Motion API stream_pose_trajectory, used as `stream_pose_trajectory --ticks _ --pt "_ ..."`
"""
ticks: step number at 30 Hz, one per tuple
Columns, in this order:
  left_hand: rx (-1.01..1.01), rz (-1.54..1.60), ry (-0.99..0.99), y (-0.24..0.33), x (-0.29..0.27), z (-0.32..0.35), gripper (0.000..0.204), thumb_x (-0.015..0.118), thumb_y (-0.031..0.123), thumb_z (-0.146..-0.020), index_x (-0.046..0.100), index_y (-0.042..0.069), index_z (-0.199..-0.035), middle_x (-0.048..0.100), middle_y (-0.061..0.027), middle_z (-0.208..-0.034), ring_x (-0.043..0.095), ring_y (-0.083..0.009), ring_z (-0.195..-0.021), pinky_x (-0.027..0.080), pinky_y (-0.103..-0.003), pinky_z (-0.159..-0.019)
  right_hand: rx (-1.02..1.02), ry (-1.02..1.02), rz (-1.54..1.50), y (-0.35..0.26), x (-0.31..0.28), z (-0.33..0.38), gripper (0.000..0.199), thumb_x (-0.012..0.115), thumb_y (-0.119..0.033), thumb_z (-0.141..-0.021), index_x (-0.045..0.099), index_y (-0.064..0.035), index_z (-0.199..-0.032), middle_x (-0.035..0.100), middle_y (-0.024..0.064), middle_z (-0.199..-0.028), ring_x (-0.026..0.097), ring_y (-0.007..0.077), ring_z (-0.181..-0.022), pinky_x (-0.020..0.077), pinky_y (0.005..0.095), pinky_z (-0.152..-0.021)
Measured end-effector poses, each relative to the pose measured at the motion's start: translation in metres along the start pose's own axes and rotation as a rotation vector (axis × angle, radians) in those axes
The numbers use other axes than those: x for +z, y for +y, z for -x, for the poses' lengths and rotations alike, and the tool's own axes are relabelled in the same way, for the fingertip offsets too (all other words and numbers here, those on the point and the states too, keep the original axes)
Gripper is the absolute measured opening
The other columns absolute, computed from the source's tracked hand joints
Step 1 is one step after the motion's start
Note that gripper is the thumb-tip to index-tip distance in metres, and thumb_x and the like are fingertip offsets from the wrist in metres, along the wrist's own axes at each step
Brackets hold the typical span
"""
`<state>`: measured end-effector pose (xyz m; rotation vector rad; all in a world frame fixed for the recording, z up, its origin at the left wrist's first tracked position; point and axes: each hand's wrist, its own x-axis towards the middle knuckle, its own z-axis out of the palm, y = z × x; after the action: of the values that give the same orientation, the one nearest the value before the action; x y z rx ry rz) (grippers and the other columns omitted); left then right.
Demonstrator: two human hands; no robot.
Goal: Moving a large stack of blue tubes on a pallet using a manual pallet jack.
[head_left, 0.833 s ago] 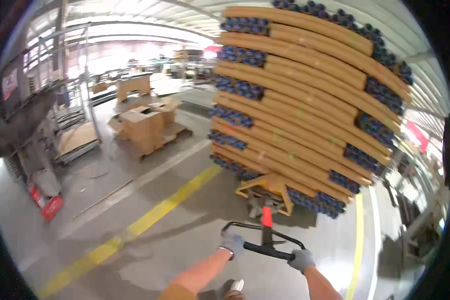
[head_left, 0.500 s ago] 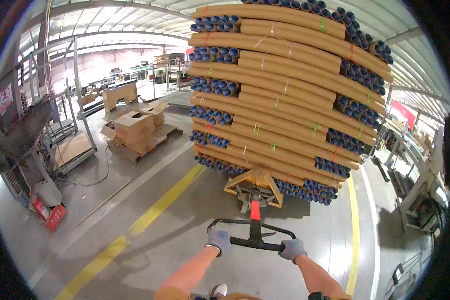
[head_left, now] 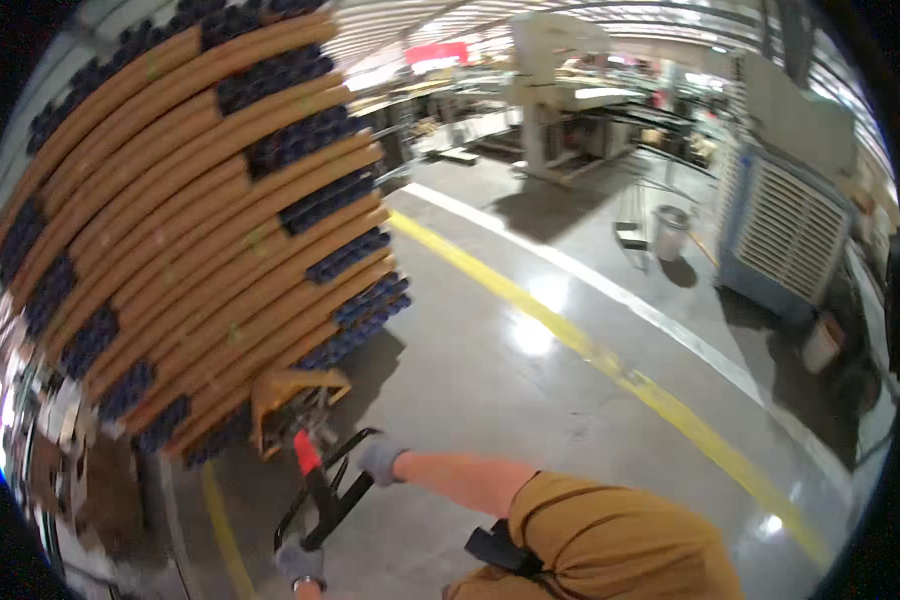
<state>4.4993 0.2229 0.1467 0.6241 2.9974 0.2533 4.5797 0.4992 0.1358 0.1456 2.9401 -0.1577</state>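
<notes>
Both of my grey-gloved hands are on the black loop handle [head_left: 342, 508] of a yellow pallet jack [head_left: 288, 392] with a red section on its shaft. My left hand [head_left: 298, 562] closes round the handle's near-left end, low in the view. Round the far-right end wraps my right hand [head_left: 378, 462], its arm stretched to the left. Behind the jack towers a high stack of long brown cardboard tubes [head_left: 185, 225], laid in crossing layers. Dark blue ends show on some of the tubes. The jack's forks are hidden beneath the stack.
A yellow floor line [head_left: 530, 305] and a white line run diagonally on the right. Beyond them stand a large grey air cooler [head_left: 785, 225], a bin [head_left: 672, 232] and a pale machine [head_left: 545, 110]. Cardboard boxes [head_left: 108, 490] lie at the lower left.
My view has swung to the right, so the stack and pallet jack now sit on the left. The handle has turned at an angle. Both hands keep their hold.
</notes>
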Motion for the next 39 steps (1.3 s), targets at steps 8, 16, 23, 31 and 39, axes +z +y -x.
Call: stream_pose_trajectory --ticks 8,16,23,31,39 --pt "0.056 0.009 0.031 0.012 0.005 0.046 0.028 0.065 0.027 -0.062 0.069 0.015 -0.088 0.066 -0.0104 -0.084 0.062 -0.0306 -0.083 0.048 -0.039 -0.074 -0.007 0.051 0.017 0.002 -0.007 0.049 0.012 0.060 -0.014 -0.063 0.065 -0.0171 -0.073 0.064 0.0060 -0.073 0.063 0.0265 -0.077 0.0484 0.0396 -0.064" --pt "-0.051 -0.038 0.038 0.006 0.038 0.063 0.031 0.060 0.035 -0.066 0.069 0.013 -0.086 0.066 -0.0140 -0.087 0.063 -0.0324 -0.084 0.044 -0.046 -0.081 -0.164 -0.124 0.038 0.007 -0.008 0.020 0.032 0.060 -0.009 -0.072 0.066 -0.0111 -0.103 0.064 0.0124 -0.101 0.061 0.0285 -0.091 0.0473 0.0352 -0.079" --pt "0.005 -0.097 -0.006 0.050 0.139 0.096 0.031 0.051 0.034 -0.073 0.069 0.012 -0.087 0.067 -0.0106 -0.087 0.064 -0.0288 -0.086 0.044 -0.047 -0.074 -0.112 -0.080 0.121 0.068 0.037 0.115 0.031 0.056 -0.046 -0.067 0.067 -0.0201 -0.082 0.067 0.0066 -0.085 0.063 0.0299 -0.084 0.0494 0.0379 -0.074" --pt "0.003 0.020 -0.063 0.160 0.086 0.126 0.038 0.059 0.032 -0.069 0.065 0.013 -0.102 0.064 -0.0119 -0.102 0.060 -0.0316 -0.096 0.045 -0.049 -0.082 -0.111 0.019 0.071 0.139 0.047 0.158 0.026 0.056 -0.034 -0.071 0.066 -0.0191 -0.091 0.065 0.0105 -0.098 0.059 0.0308 -0.097 0.0476 0.0396 -0.081" --pt "0.010 0.115 -0.105 0.179 0.189 0.155 0.041 0.058 0.030 -0.071 0.059 0.012 -0.108 0.057 -0.0172 -0.110 0.054 -0.0270 -0.105 0.040 -0.045 -0.088 -0.056 0.047 0.061 0.157 0.057 0.226 0.025 0.058 -0.030 -0.070 0.065 -0.0171 -0.091 0.066 0.0141 -0.091 0.061 0.0341 -0.090 0.0479 0.0425 -0.079"
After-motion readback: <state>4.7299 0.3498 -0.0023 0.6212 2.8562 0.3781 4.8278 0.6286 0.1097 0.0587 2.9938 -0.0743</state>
